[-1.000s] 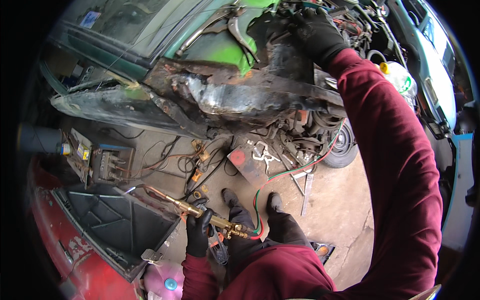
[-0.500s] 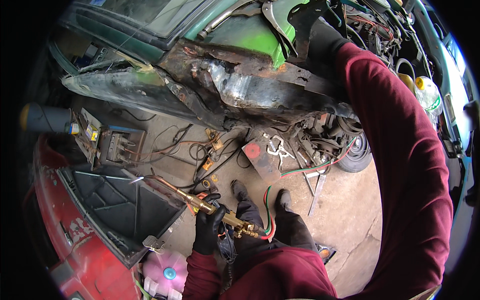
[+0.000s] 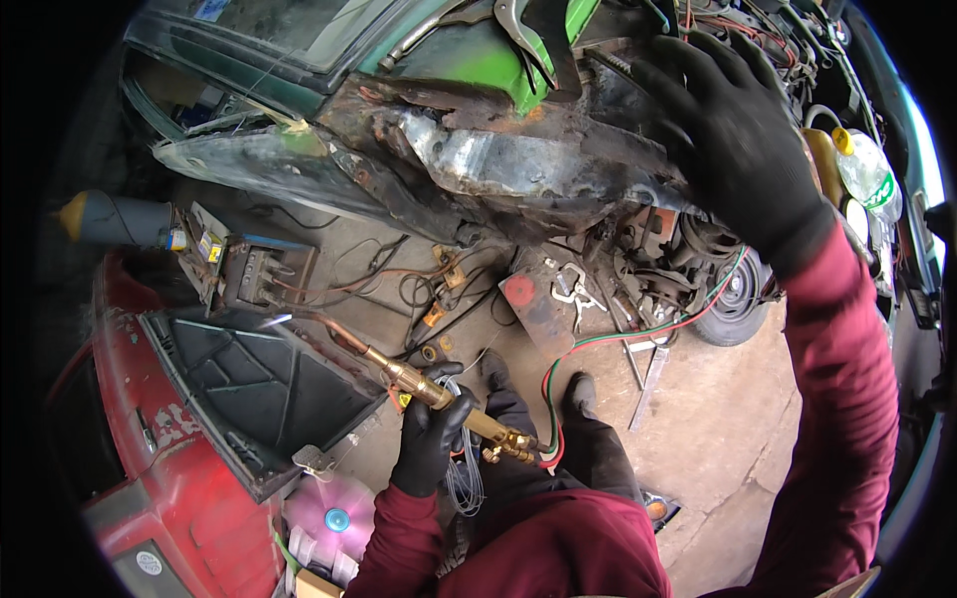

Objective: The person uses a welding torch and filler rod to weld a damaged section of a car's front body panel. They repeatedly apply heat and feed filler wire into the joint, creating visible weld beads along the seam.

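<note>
My gloved left hand [image 3: 431, 436] is closed around the brass body of a gas torch [image 3: 404, 377]. A small pale flame [image 3: 277, 320] shows at the torch's copper tip, above a black panel [image 3: 239, 399]. A loose coil of thin grey wire [image 3: 465, 485] hangs beside that hand; whether the fingers also hold it I cannot tell. My gloved right hand [image 3: 733, 149] is spread open with nothing visible in it, above the rusted, cut-away car body [image 3: 488, 164]. Locking pliers [image 3: 522, 38] and a dark metal piece [image 3: 560, 55] sit on the green fender, left of this hand.
Red and green hoses [image 3: 638, 336] run from the torch toward a wheel [image 3: 733, 299]. Cables lie across the floor by a welding machine [image 3: 261, 274]. A red car door [image 3: 179, 448] and a pink jug [image 3: 327, 518] are at lower left. Clamps [image 3: 575, 294] lie on the floor.
My right hand has come back from the engine bay side, its fingers now spread in view. The left hand still grips the lit torch. The whole view has shifted slightly.
</note>
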{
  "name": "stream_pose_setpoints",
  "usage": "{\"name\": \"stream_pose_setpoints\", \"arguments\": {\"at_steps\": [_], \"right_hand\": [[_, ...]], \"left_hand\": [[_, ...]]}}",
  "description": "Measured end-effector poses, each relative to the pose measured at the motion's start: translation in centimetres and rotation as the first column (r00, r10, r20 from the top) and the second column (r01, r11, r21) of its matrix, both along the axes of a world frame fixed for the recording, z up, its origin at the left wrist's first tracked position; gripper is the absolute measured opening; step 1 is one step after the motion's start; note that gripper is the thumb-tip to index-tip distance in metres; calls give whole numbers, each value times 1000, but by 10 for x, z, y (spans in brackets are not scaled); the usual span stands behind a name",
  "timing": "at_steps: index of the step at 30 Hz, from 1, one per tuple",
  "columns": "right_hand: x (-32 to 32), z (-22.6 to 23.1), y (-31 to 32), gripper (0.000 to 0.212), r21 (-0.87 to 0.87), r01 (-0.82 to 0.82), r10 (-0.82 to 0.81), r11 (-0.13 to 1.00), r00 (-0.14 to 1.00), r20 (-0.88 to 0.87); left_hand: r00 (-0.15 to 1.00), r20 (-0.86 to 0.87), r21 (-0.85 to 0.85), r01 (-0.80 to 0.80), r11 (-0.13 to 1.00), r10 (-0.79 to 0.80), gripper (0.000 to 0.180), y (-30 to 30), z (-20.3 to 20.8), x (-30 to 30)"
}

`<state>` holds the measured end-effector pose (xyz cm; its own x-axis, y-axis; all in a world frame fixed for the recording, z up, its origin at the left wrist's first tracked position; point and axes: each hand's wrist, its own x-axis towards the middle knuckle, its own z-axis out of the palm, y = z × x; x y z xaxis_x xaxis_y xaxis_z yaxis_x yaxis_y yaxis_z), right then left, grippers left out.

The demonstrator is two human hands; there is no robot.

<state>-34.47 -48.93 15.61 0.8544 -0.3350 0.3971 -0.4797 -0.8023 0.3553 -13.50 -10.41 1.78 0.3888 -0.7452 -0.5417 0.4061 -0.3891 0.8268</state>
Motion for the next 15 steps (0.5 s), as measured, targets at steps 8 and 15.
{"name": "stream_pose_setpoints", "arguments": {"at_steps": [8,15], "right_hand": [[-74,-68,200,66,917,-259,-168,303,933,319],[-99,-118,277,64,900,-348,-325,-262,910,258]], "left_hand": [[992,-88,-53,91,994,-95,49,-31,35,-42],[981,-145,-44,127,991,-132,46,-57,67,-58]]}}
